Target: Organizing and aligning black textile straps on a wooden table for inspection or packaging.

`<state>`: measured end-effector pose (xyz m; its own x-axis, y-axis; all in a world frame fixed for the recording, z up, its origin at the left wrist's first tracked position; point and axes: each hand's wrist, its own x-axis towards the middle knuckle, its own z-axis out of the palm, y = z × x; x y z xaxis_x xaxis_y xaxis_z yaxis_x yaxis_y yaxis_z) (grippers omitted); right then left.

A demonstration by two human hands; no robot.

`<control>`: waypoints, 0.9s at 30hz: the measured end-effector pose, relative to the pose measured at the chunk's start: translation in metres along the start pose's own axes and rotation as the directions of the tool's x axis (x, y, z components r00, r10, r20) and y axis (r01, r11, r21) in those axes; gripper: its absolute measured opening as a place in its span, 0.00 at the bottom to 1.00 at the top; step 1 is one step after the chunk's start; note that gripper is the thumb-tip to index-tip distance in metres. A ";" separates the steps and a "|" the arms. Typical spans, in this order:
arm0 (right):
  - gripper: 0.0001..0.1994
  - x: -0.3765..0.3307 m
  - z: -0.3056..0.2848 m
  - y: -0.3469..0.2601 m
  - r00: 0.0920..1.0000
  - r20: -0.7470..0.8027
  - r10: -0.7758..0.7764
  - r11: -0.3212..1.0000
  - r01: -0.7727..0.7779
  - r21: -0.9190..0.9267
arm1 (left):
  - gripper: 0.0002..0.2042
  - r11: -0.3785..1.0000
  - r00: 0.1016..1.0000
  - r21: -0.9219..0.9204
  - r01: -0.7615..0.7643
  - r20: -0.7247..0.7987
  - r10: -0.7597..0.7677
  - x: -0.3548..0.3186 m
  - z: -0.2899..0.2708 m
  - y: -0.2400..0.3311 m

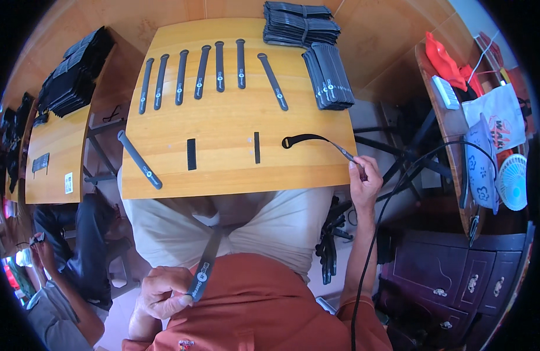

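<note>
Now right hand [365, 178] pinches strap [314, 139], lengthwise left-right.

light: bright, even daylight | glare: soft sheen on wooden table [223, 126] toward 12 o'clock | shadows: deep under tabletop, dim from 3 to 5 o'clock | distortion: strong fisheye, edges bowed, black corners | focus: centre sharp, rim softer

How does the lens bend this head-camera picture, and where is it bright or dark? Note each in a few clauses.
Head view: the wooden table has edges that bow outward, fisheye distortion; black corners ring the round image; even daylight on the tabletop, no harsh glare; the cabinet at lower right sits in shadow; the right hand and left hand look sharp.
</note>
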<state>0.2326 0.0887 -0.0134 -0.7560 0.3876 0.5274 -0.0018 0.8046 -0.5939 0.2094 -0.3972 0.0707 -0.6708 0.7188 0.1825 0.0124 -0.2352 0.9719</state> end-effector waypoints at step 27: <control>0.16 0.002 -0.008 -0.054 0.986 0.153 0.062 0.951 -0.012 -0.308 | 0.04 0.995 0.995 0.041 0.086 0.055 -0.089 0.010 0.008 -0.014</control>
<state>0.2369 0.0495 0.0247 -0.8460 0.3633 0.3902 0.2090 0.8993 -0.3842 0.2082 -0.3811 0.0604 -0.6275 0.7717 0.1036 -0.0152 -0.1452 0.9893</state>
